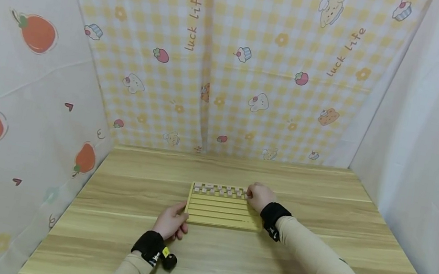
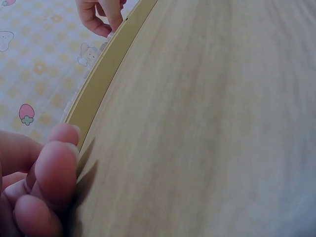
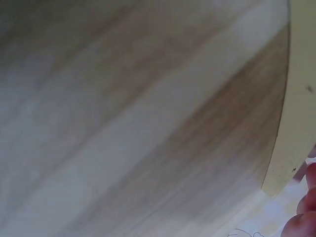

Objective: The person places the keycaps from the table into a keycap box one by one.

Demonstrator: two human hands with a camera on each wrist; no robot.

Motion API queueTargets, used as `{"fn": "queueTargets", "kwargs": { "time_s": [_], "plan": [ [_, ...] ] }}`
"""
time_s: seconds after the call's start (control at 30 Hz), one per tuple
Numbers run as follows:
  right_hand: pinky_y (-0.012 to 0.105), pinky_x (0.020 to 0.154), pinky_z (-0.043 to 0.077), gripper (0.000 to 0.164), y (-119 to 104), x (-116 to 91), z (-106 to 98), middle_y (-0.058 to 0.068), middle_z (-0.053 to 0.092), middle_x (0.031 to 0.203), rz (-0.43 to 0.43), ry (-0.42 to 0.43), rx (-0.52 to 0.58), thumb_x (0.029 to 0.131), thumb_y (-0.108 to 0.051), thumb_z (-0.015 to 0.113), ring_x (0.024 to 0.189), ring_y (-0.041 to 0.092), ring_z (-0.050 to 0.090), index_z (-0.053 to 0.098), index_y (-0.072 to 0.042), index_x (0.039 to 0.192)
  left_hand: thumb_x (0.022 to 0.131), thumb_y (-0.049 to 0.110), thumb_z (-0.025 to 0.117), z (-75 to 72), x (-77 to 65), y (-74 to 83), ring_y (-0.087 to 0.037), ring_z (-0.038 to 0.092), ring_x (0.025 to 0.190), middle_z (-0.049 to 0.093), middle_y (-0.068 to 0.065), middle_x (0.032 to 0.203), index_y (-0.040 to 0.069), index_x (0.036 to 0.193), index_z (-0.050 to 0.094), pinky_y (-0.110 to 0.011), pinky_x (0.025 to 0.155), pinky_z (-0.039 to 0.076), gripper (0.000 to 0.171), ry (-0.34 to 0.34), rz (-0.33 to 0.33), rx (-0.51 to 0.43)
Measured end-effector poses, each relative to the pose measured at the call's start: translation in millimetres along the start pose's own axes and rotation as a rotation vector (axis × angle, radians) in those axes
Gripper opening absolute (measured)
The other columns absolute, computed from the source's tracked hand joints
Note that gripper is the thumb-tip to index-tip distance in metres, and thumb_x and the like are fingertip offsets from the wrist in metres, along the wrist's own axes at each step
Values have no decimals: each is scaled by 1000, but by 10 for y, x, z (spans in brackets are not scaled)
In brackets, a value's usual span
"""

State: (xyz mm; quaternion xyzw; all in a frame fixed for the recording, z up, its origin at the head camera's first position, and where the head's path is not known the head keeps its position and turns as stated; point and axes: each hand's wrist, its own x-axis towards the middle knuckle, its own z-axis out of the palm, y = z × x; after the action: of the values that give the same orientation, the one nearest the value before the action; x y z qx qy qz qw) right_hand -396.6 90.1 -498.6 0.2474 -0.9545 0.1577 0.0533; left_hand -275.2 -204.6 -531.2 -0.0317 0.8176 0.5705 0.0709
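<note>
A yellow grooved board (image 1: 216, 221) lies on the table, its side wall showing as a yellow strip in the left wrist view (image 2: 106, 64) and right wrist view (image 3: 299, 94). Small pale tiles (image 1: 212, 191) stand in its two back rows; their markings are too small to read. My left hand (image 1: 170, 222) grips the board's front left corner, thumb at the rim. At the right end of the tile rows, my right hand (image 1: 260, 196) pinches a small pale tile (image 3: 300, 172), mostly hidden by its fingers (image 3: 307, 202).
The wood-grain table (image 1: 223, 273) extends around the board on all sides. Behind it hangs a yellow checked cloth (image 1: 228, 85), with white printed cloths at the left (image 1: 27, 90) and right (image 1: 431, 119). Each wrist carries a black strap (image 1: 149, 245).
</note>
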Motion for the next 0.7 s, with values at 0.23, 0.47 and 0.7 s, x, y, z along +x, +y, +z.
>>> {"fn": "queueTargets", "kwargs": {
  "time_s": [0.23,0.47,0.7],
  "plan": [
    [31,63,49,5,-22,-31,-7,-2,55,77,24,24,17,87,-11,70,68,14,56,69,-10,83,100,15,50,17,-26,13,-13,54,42,64,-5,62,2,151,29,-24,36,39,57,1,-8,-9],
    [30,64,48,5,28,-16,22,-2,54,79,15,15,18,88,-13,69,68,13,55,68,-10,84,100,15,50,22,-34,20,-13,55,42,64,-4,61,1,151,29,-24,36,39,57,1,4,-7],
    [33,64,46,6,67,-28,-36,3,56,87,52,-16,95,90,-15,68,69,16,53,68,-9,88,100,15,51,-11,11,-13,-13,55,43,64,-5,62,0,151,30,-24,36,39,57,-8,-7,10]
  ]
}}
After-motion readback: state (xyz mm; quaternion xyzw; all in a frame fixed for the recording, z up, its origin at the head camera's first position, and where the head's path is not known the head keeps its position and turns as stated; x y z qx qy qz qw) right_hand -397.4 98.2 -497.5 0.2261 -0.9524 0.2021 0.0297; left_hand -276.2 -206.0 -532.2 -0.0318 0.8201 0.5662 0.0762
